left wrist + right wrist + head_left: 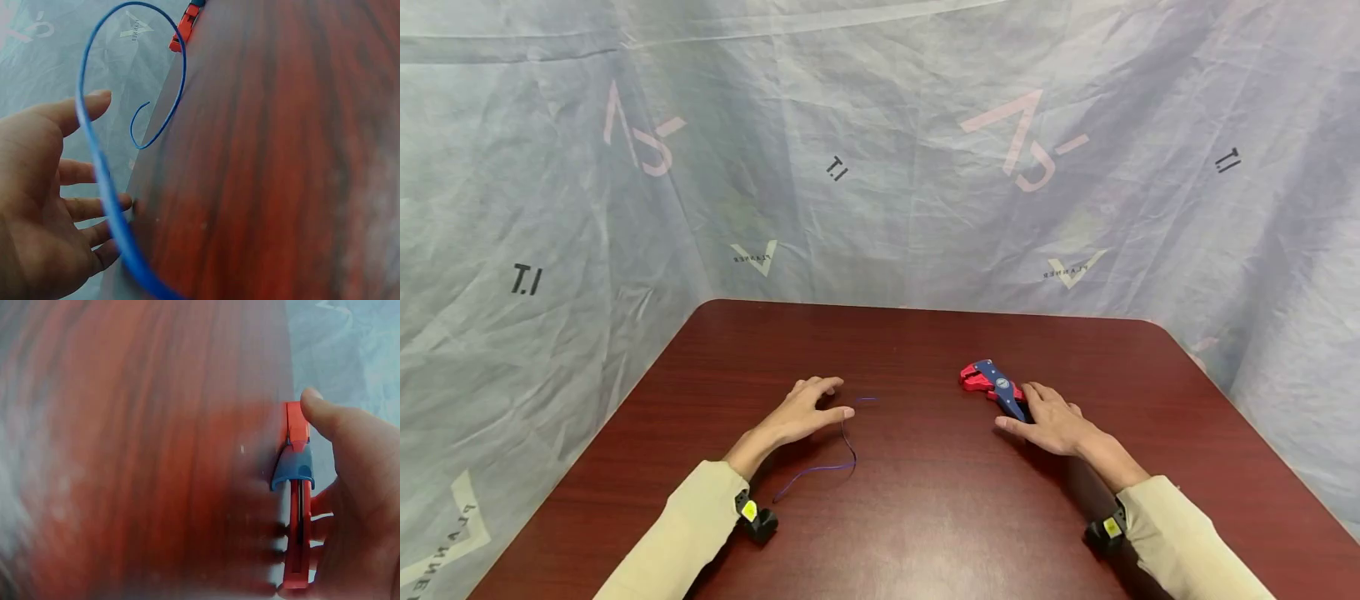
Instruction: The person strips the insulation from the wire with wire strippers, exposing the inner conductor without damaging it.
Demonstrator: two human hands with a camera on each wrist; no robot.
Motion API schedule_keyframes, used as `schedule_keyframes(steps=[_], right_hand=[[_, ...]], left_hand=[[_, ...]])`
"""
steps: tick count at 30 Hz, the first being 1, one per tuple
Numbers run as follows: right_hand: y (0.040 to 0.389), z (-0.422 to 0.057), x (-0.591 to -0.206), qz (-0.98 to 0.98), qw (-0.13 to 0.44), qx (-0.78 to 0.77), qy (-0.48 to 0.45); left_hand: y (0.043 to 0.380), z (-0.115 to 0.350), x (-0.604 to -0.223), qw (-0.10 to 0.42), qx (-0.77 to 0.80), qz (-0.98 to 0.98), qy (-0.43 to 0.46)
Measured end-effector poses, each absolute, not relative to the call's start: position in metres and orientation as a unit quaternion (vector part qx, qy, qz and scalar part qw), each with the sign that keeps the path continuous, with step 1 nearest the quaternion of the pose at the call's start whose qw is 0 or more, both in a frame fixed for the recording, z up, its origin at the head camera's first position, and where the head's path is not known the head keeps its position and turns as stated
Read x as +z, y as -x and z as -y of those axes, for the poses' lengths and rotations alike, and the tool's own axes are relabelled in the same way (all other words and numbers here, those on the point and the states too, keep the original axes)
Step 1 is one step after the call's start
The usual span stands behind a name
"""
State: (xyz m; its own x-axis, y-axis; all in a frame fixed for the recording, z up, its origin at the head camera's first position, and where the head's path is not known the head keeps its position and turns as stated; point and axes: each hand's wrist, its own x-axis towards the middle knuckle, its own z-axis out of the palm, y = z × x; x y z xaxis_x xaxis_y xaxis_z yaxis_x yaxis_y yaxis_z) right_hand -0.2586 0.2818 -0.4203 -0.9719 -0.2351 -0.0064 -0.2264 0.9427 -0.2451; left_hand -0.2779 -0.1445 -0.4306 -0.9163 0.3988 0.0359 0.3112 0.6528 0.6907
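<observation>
Head view: left hand (805,412), relaxed, near thin wire (829,467), likely light, springy, pinch near end; right hand (1054,423), unclenched, beside stripping tool (1000,383), probably rigid, grip handles (1012,407)

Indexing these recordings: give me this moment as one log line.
left hand: fingers spread, near curved blue wire | right hand: beside red-and-blue tool, contact unclear | tool: on reddish-brown table
</observation>
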Motion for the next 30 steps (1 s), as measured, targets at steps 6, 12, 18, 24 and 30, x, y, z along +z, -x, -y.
schedule_keyframes(steps=[6,12,18,24,30], right_hand=[[0.260,-0.282,-0.423,-0.984,-0.001,-0.137,0.117],[0.261,-0.280,-0.426,-0.983,-0.015,-0.143,0.111],[0.263,-0.277,-0.428,-0.984,-0.033,-0.143,0.098],[0.263,-0.274,-0.428,-0.984,-0.042,-0.142,0.096],[0.262,-0.272,-0.428,-0.985,-0.042,-0.139,0.093]], left_hand=[[0.281,0.142,-0.435,0.043,0.384,-0.901,-0.199],[0.282,0.138,-0.445,0.016,0.390,-0.899,-0.199],[0.283,0.132,-0.452,-0.025,0.394,-0.896,-0.205],[0.285,0.126,-0.457,-0.053,0.404,-0.891,-0.199],[0.285,0.122,-0.458,-0.064,0.417,-0.885,-0.196]])
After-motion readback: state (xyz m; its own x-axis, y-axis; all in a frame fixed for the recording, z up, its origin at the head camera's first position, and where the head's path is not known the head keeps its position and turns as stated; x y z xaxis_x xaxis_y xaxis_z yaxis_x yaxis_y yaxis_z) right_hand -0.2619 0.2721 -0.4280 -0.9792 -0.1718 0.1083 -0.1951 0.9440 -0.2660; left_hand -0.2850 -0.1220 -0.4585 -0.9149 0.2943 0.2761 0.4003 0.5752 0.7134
